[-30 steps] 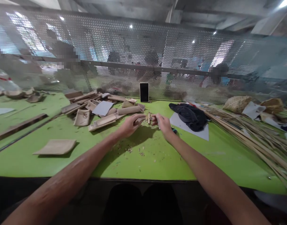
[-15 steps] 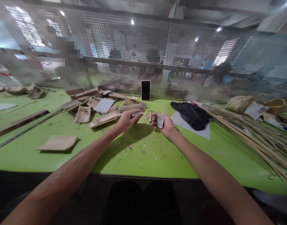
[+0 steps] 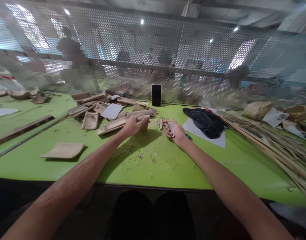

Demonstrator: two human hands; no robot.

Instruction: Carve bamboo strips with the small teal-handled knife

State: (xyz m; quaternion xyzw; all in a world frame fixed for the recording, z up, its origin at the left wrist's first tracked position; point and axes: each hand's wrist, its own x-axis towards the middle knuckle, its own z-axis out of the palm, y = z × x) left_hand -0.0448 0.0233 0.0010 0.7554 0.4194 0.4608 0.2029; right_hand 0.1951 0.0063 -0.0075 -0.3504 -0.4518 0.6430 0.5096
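Clamping a pale scrap, the right hand held apparently light, flexible material, best edge-pinched; the left hand had an indeterminable grip.

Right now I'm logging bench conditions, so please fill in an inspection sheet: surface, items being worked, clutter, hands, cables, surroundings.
Surface: green table, scattered with small chips.
Items being worked: a brownish piece, mostly hidden; a whitish scrap, material unclear; a short stick between the hands.
Clutter: a pile of wooden pieces to the left; a dark cloth on a white sheet and long thin strips to the right.
Hands: left hand closed on the brownish piece; right hand curled round the whitish scrap.
Cables: nothing seen.
Surroundings: perforated screen behind the table, blurred people beyond; phone-like device upright in front of it.
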